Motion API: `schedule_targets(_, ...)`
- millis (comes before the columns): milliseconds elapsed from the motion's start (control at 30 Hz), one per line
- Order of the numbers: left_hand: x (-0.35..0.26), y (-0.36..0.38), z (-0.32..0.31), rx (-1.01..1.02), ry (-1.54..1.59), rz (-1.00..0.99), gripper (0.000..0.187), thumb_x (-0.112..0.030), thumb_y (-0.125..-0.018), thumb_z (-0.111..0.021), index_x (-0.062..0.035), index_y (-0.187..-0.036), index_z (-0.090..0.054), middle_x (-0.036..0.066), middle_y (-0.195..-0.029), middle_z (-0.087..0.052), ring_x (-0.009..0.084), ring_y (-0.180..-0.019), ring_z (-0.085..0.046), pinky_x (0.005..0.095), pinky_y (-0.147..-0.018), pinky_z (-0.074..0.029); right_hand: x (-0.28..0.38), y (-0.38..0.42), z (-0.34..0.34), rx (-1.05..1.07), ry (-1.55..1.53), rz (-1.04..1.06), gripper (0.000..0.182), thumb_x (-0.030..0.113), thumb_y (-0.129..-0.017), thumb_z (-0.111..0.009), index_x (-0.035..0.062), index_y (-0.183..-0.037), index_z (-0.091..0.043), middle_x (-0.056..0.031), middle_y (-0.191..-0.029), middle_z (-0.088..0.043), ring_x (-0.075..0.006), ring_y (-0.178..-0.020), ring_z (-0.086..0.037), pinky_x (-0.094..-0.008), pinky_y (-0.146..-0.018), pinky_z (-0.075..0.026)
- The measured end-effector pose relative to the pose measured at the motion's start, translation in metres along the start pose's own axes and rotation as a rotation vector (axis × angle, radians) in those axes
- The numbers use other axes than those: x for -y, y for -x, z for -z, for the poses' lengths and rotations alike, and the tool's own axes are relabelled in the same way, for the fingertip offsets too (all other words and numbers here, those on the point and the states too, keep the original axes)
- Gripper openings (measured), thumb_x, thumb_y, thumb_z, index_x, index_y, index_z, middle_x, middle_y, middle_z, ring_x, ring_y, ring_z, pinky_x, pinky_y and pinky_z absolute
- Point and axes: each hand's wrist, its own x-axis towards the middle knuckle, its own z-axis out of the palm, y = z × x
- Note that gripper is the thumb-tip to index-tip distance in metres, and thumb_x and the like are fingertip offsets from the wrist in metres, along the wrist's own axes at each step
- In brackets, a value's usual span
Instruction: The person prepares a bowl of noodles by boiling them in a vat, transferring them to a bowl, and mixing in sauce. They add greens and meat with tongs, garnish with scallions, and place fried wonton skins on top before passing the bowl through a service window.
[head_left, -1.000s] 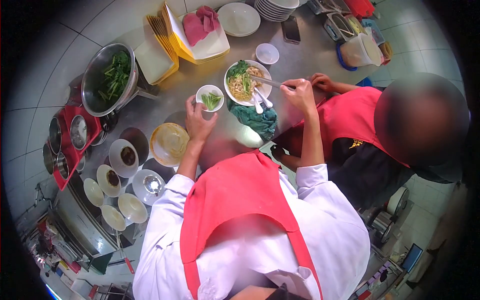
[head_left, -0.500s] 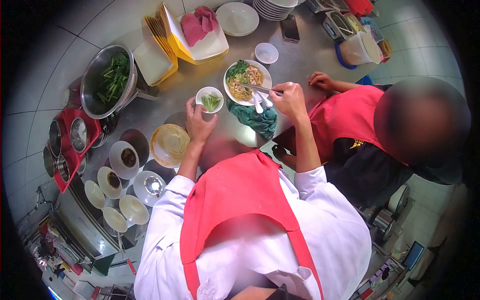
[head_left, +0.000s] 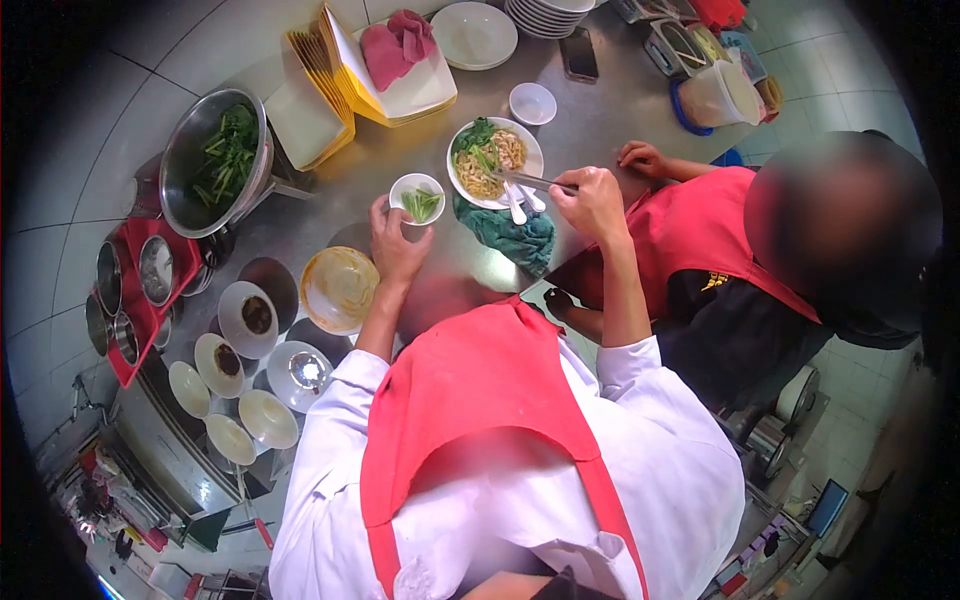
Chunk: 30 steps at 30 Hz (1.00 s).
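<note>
Head view, metal utensil point(head_left: 540, 183) shifted rightward, over noodles point(head_left: 474, 180)

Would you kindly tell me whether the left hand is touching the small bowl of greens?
Touching. The head view shows it: fingers of the left hand press against the side of the small bowl, with no gap between.

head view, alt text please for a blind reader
A person's right hand holds a metal utensil over a dish of noodles; the left hand grips a small white bowl of cut greens. A co-worker stands alongside.
</note>
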Motion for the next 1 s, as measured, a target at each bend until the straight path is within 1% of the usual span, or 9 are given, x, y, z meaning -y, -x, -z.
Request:
schedule_targets(67,0.002,0.0,0.001,-0.005,0.003,-0.005,0.035,-0.016,-0.063,-0.078,-0.0082,-0.085,-0.053,0.014,-0.123,-0.045,0.0337,-0.098,-0.059,0.0433,-0.082,-0.049,0.005,0.004,0.005,0.068,-0.023,-0.042,0.023,0.022,-0.071,-0.065,0.0043,-0.083,-0.073,-0.0187,-0.071,-0.066,-0.033,-0.066,-0.065,-0.0383,-0.067,-0.053)
schedule_targets(167,0.001,0.002,0.002,-0.005,-0.004,0.008,0.035,-0.016,-0.063,-0.078,-0.0084,-0.085,-0.052,0.015,-0.123,-0.045,0.0336,-0.099,-0.059,0.0434,-0.083,-0.049,0.009,0.007,0.002,0.065,0.054,-0.031,0.022,0.024,-0.071,-0.063,0.0084,-0.082,-0.074,-0.0177,-0.073,-0.066,-0.0339,-0.069,-0.065,-0.0408,-0.068,-0.053)
schedule_targets(300,0.0,0.001,0.002,-0.009,-0.02,-0.032,0.035,-0.016,-0.063,-0.079,-0.0082,-0.085,-0.053,0.015,-0.123,-0.045,0.0336,-0.098,-0.059,0.0432,-0.083,-0.049,0.01,0.009,0.0,0.053,0.074,0.026,0.022,0.024,-0.071,-0.062,0.0078,-0.081,-0.074,-0.0175,-0.072,-0.066,-0.0343,-0.07,-0.065,-0.0411,-0.068,-0.053)
schedule_targets(500,-0.004,0.0,0.0,0.024,0.029,-0.029,0.035,-0.015,-0.063,-0.078,-0.008,-0.085,-0.053,0.015,-0.124,-0.044,0.0332,-0.097,-0.06,0.0422,-0.082,-0.049,0.006,0.017,0.026,0.034,-0.063,-0.062,0.023,0.022,-0.07,-0.066,0.0043,-0.082,-0.074,-0.0199,-0.074,-0.066,-0.0338,-0.069,-0.066,-0.038,-0.069,-0.053)
schedule_targets(633,-0.009,-0.001,0.0,0.057,0.041,-0.048,0.035,-0.015,-0.063,-0.079,-0.0077,-0.085,-0.052,0.015,-0.126,-0.044,0.0331,-0.097,-0.06,0.0416,-0.082,-0.049,0.013,0.017,0.036,0.053,-0.118,-0.051,0.022,0.021,-0.071,-0.066,0.0031,-0.082,-0.073,-0.0203,-0.073,-0.066,-0.0336,-0.067,-0.065,-0.0373,-0.068,-0.053)
schedule_targets(733,-0.011,-0.002,-0.001,0.077,0.066,-0.035,0.037,-0.015,-0.062,-0.081,-0.0055,-0.084,-0.053,0.017,-0.124,-0.045,0.0332,-0.099,-0.06,0.0407,-0.085,-0.048,0.02,0.012,0.032,0.066,-0.252,-0.026,0.021,0.019,-0.071,-0.066,0.0019,-0.081,-0.073,-0.0201,-0.072,-0.065,-0.033,-0.063,-0.065,-0.0361,-0.065,-0.052)
schedule_targets(800,-0.013,-0.001,0.0,0.085,0.05,-0.032,0.036,-0.015,-0.062,-0.08,-0.0062,-0.084,-0.052,0.016,-0.126,-0.044,0.0337,-0.101,-0.059,0.0414,-0.084,-0.048,0.031,0.012,0.028,0.167,-0.424,-0.056,0.021,0.018,-0.071,-0.066,0.0004,-0.081,-0.072,-0.0201,-0.07,-0.065,-0.0318,-0.06,-0.064,-0.035,-0.062,-0.052)
schedule_targets(900,-0.015,0.0,0.002,0.085,0.056,-0.054,0.036,-0.015,-0.062,-0.079,-0.0068,-0.085,-0.052,0.015,-0.127,-0.044,0.0344,-0.105,-0.057,0.0421,-0.085,-0.049,0.054,0.013,0.02,0.166,-0.303,0.061,0.021,0.018,-0.071,-0.065,0.0003,-0.081,-0.072,-0.0199,-0.069,-0.065,-0.0311,-0.059,-0.065,-0.0347,-0.061,-0.052)
schedule_targets(1000,-0.011,-0.003,0.002,0.047,0.074,-0.084,0.035,-0.015,-0.062,-0.079,-0.0063,-0.085,-0.053,0.015,-0.127,-0.044,0.0349,-0.108,-0.055,0.0423,-0.087,-0.048,0.048,0.016,0.018,0.118,-0.325,0.005,0.021,0.018,-0.07,-0.065,0.001,-0.081,-0.072,-0.0199,-0.069,-0.065,-0.0316,-0.06,-0.065,-0.0351,-0.061,-0.052)
